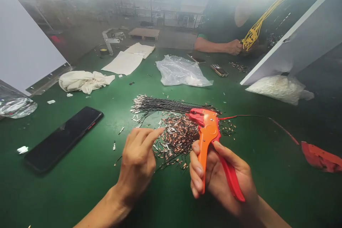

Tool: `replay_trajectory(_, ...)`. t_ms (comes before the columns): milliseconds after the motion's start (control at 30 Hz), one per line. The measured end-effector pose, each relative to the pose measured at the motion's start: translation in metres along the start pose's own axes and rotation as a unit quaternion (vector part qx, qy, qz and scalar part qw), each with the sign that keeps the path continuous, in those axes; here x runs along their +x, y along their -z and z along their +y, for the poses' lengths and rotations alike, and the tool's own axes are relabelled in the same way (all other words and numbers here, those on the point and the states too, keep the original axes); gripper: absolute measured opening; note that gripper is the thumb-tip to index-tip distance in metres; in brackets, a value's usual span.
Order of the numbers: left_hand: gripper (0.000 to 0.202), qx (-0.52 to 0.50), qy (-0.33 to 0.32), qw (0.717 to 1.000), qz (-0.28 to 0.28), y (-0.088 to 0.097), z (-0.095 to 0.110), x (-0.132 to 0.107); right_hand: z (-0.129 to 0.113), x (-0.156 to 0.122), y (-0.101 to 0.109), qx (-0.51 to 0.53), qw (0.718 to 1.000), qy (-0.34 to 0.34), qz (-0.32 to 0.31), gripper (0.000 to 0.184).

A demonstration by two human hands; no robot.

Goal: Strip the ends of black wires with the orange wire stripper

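Observation:
My right hand (224, 174) grips an orange and red wire stripper (208, 128) upright, its jaws pointing up and left and its handles spread apart. My left hand (140, 156) has bent fingers over the near left side of a heap of short black wire ends with bare copper tips (181, 133). Its fingertips are mostly hidden, and I cannot make out what is between them. Behind the heap lies a bundle of black wires (165, 105) with metal terminals at the left end. A few loose terminals (114, 145) lie left of the heap.
A black phone (65, 139) lies at left, near a white cloth (85, 81). Farther back are paper sheets (125, 60) and a plastic bag (183, 71). A filled bag (280, 89) and red piece (320, 156) lie right. Across the table, another person's hand (235, 47) holds yellow wires (252, 35).

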State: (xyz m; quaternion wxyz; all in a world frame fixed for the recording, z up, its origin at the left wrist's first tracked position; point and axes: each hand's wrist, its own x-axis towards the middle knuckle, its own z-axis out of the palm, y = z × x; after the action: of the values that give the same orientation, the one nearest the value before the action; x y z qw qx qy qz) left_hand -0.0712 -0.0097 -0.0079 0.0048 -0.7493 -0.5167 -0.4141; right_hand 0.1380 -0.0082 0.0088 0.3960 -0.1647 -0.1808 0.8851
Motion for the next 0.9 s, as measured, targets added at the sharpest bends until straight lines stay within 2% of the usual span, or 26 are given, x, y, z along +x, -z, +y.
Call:
replay_trajectory(67,0.032,-0.013,-0.002,1.000,0.015,0.006,-0.003,0.006,-0.003,0.000,0.000,-0.002,1.000,0.008,0.001,0.044)
replay_trajectory(100,0.027,-0.021,-0.001,1.000,0.004,0.009,-0.003,0.008,-0.004,0.000,0.000,-0.004,1.000,0.012,0.003,0.044)
replay_trajectory(233,0.003,-0.045,-0.035,0.990,-0.130,0.013,-0.001,0.010,-0.011,-0.001,0.001,-0.014,0.999,0.035,0.011,0.044)
replay_trajectory(333,0.011,-0.020,-0.048,0.978,-0.202,0.009,0.001,0.006,-0.015,-0.002,0.001,-0.017,0.999,0.044,0.021,0.043)
replay_trajectory(467,0.011,0.034,-0.064,0.957,-0.279,0.001,0.003,-0.001,-0.015,-0.001,0.001,-0.017,0.999,0.043,0.019,0.043)
replay_trajectory(567,0.007,0.040,-0.063,0.955,-0.288,-0.004,0.003,-0.004,-0.013,-0.001,0.001,-0.016,0.999,0.037,0.020,0.043)
replay_trajectory(900,0.018,0.011,-0.014,0.969,-0.246,-0.009,-0.003,-0.007,-0.014,-0.002,0.001,-0.014,0.999,0.038,0.029,0.040)
